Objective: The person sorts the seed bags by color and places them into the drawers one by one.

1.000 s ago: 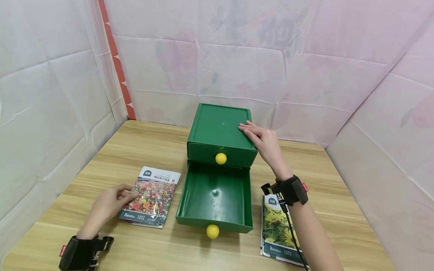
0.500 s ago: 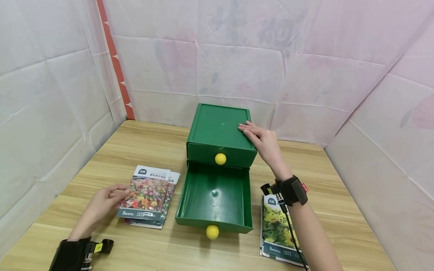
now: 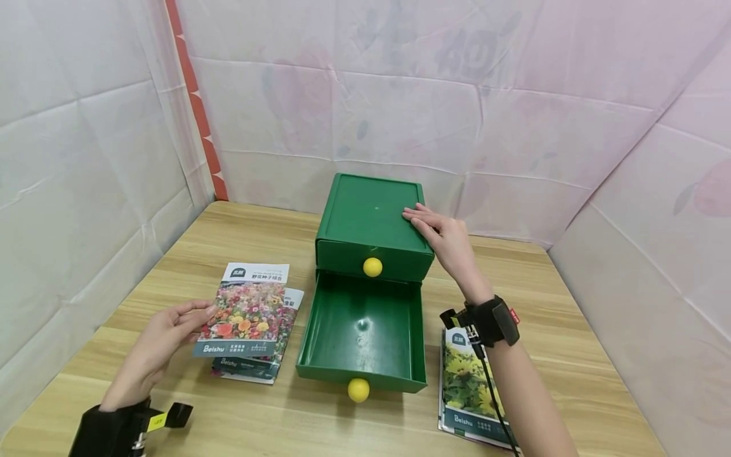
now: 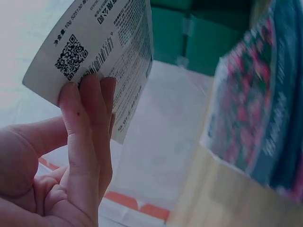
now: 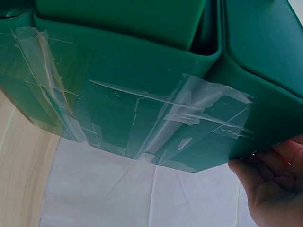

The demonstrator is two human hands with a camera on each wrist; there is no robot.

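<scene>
Seed packet (image 3: 244,311) with a flower picture sits lifted off the table in the left hand (image 3: 154,346), pinched at its left edge between thumb and curled fingers. In the left wrist view the fingers (image 4: 87,123) lie against the packet's white back, beside the printed square code and barcode. The packet hangs tilted above a small stack of packets (image 3: 268,365) of the same kind, which lies flat on the wooden table (image 3: 274,235) just left of the green drawer box (image 3: 371,219).

The box has two drawers. The upper one is closed, with a yellow knob (image 3: 372,267) on its front. The bottom drawer (image 3: 362,333) is pulled out toward the person, its green inside showing, and a second yellow knob (image 3: 358,390) juts from its front edge.

The right hand (image 3: 442,238) rests on the right side of the box's top with fingers straight, flat on the lid and holding nothing. The right wrist view shows the box's green side wall with strips of clear tape (image 5: 189,118) across it and the fingertips (image 5: 246,172) at its edge.

Another stack of packets (image 3: 471,393), printed with yellow flowers, lies on the table right of the open drawer, partly under the right forearm. Pale sheeting (image 3: 457,95) walls in the table on three sides.
</scene>
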